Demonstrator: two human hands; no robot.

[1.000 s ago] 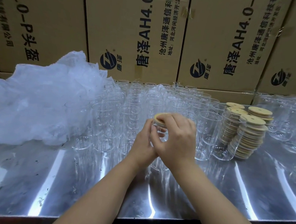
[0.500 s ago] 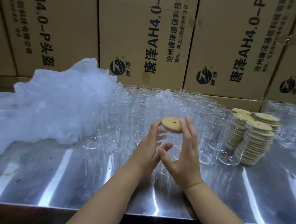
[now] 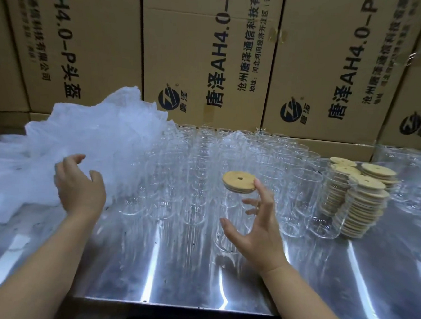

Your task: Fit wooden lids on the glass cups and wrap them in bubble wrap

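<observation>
A clear glass cup (image 3: pixel 233 210) stands at the front of the cluster with a round wooden lid (image 3: pixel 239 181) on its rim; the lid has a small hole. My right hand (image 3: pixel 254 233) wraps around this cup, thumb on the near side and fingers showing through the glass. My left hand (image 3: pixel 79 186) hovers with fingers relaxed and holding nothing over the edge of the crumpled bubble wrap (image 3: pixel 65 140) at the left.
Several rows of uncovered glass cups (image 3: pixel 204 159) fill the middle of the shiny metal table (image 3: pixel 173 268). Stacks of wooden lids (image 3: pixel 364 205) stand at the right, with more glasses (image 3: pixel 413 176) beyond. Cardboard boxes (image 3: pixel 205 60) form a wall behind.
My left hand let go of the cup and swung left to the bubble wrap. The right hand slid from the lid down to the cup's side. The lid now sits on the cup.
</observation>
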